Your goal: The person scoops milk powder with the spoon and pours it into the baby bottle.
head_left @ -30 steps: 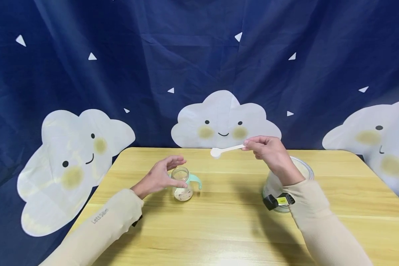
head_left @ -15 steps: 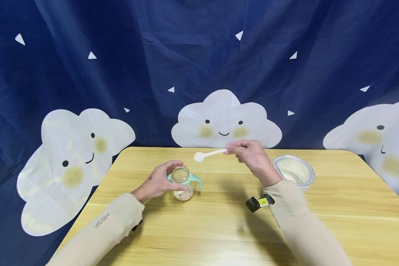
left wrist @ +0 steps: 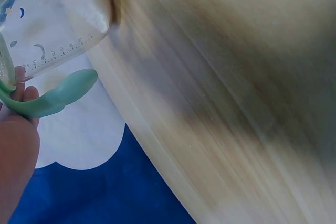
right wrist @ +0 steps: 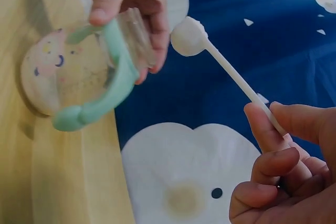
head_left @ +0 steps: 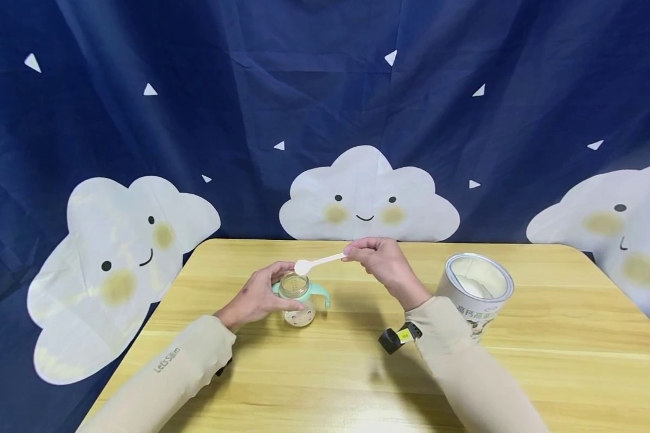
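Note:
A clear baby bottle (head_left: 299, 317) with mint-green handles (right wrist: 122, 80) stands upright and uncapped on the table, white powder at its bottom. My left hand (head_left: 254, 296) holds it near the neck, thumb in front and fingers behind. Between thumb and fingers, my right hand (head_left: 381, 264) pinches the end of a white long-handled measuring scoop (head_left: 325, 260). The scoop's bowl (right wrist: 188, 36) is heaped with white powder and hovers just over the bottle's mouth. In the left wrist view, printed moons and a measuring scale show on the bottle's side.
A large open milk powder tin (head_left: 455, 294) stands on the right, partly behind the right sleeve (head_left: 449, 337), with white powder inside. The wooden table (head_left: 314, 385) ends at a dark blue curtain (head_left: 325, 72) with cloud prints.
My right hand has carried the scoop leftward and down to the bottle's mouth, uncovering the tin. My left hand has closed in from around the bottle to grip it.

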Available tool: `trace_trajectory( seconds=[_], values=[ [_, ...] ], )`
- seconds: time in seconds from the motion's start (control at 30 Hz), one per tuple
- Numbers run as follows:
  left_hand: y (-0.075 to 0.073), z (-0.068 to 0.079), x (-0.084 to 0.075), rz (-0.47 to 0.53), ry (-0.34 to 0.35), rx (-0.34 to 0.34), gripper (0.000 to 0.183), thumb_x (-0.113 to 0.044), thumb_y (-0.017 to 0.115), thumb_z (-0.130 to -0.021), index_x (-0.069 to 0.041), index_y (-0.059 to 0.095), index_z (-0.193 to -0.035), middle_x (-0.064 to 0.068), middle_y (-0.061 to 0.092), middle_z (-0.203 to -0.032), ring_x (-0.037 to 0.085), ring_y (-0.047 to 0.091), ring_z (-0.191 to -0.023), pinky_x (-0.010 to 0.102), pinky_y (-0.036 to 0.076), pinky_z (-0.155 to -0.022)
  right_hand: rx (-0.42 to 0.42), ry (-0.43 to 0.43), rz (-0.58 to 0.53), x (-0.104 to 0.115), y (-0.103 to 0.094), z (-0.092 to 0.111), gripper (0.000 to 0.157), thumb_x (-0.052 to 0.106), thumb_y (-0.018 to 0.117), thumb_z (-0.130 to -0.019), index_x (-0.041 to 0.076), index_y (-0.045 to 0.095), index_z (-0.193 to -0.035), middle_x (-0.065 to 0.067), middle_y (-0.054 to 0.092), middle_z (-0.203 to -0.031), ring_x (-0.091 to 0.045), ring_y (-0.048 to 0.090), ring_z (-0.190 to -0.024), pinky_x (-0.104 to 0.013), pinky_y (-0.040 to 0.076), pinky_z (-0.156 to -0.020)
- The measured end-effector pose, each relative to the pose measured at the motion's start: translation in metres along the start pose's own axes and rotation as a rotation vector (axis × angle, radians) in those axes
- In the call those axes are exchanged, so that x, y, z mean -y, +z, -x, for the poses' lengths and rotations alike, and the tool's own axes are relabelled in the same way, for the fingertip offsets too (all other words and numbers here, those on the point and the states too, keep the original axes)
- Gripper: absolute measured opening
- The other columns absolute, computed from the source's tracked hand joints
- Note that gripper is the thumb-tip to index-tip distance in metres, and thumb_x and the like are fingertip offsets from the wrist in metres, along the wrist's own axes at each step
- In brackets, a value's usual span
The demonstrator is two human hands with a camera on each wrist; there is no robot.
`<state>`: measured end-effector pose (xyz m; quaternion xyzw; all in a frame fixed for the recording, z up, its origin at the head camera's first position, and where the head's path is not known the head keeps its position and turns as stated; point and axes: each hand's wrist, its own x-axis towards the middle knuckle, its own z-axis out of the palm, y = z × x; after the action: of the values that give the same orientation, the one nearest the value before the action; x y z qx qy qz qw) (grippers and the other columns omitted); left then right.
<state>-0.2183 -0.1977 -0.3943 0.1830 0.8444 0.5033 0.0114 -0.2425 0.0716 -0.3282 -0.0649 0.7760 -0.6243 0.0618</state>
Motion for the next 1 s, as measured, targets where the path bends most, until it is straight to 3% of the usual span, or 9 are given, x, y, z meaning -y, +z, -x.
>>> trace_trajectory(
  seconds=[0.23, 0.47, 0.67, 0.87, 1.0],
  values=[
    [0.001, -0.001, 0.000, -0.006, 0.009, 0.013, 0.077, -0.012, 0.093, -0.069, 0.000, 0.055, -0.134, 0.011, 0.065, -0.126, 0.027, 0.061, -0.118, 0.042, 0.048, -0.103, 0.007, -0.052, 0.075, -0.010, 0.016, 0.001, 0.018, 0.013, 0.073, -0.090, -0.001, 0.073, -0.102, -0.006, 0.076, -0.090, -0.019, 0.068, -0.097, -0.034, 0.049, -0.089],
    [0.000, -0.001, -0.001, 0.001, 0.003, 0.009, 0.078, -0.014, 0.095, -0.067, -0.001, 0.056, -0.133, 0.010, 0.063, -0.130, 0.025, 0.059, -0.121, 0.039, 0.048, -0.103, 0.004, -0.155, 0.176, -0.016, 0.025, 0.006, 0.014, 0.012, 0.077, -0.088, 0.001, 0.075, -0.097, -0.009, 0.075, -0.087, -0.018, 0.069, -0.080, -0.028, 0.052, -0.071],
    [-0.001, 0.000, -0.001, -0.008, 0.006, 0.003, 0.078, -0.013, 0.095, -0.067, -0.002, 0.056, -0.133, 0.010, 0.063, -0.130, 0.025, 0.060, -0.120, 0.040, 0.047, -0.103, 0.024, -0.297, 0.215, -0.018, 0.025, 0.007, 0.011, 0.014, 0.078, -0.088, 0.005, 0.079, -0.094, -0.004, 0.076, -0.088, -0.014, 0.070, -0.079, -0.029, 0.057, -0.073],
    [-0.001, -0.001, -0.001, -0.013, 0.005, 0.011, 0.079, -0.015, 0.095, -0.067, -0.002, 0.055, -0.134, 0.009, 0.065, -0.127, 0.025, 0.061, -0.118, 0.041, 0.048, -0.102, 0.092, -0.370, 0.234, -0.019, 0.022, 0.009, 0.009, 0.011, 0.075, -0.090, 0.005, 0.079, -0.094, -0.001, 0.071, -0.083, -0.011, 0.052, -0.065, -0.021, 0.043, -0.058],
    [-0.002, -0.001, -0.001, -0.009, -0.004, 0.012, 0.079, -0.016, 0.095, -0.067, -0.002, 0.055, -0.134, 0.009, 0.065, -0.126, 0.026, 0.061, -0.118, 0.041, 0.048, -0.103, 0.078, -0.389, 0.293, -0.017, 0.021, 0.011, 0.007, 0.011, 0.074, -0.090, 0.008, 0.078, -0.094, 0.003, 0.059, -0.071, -0.013, 0.044, -0.062, -0.022, 0.035, -0.055]
  ],
)
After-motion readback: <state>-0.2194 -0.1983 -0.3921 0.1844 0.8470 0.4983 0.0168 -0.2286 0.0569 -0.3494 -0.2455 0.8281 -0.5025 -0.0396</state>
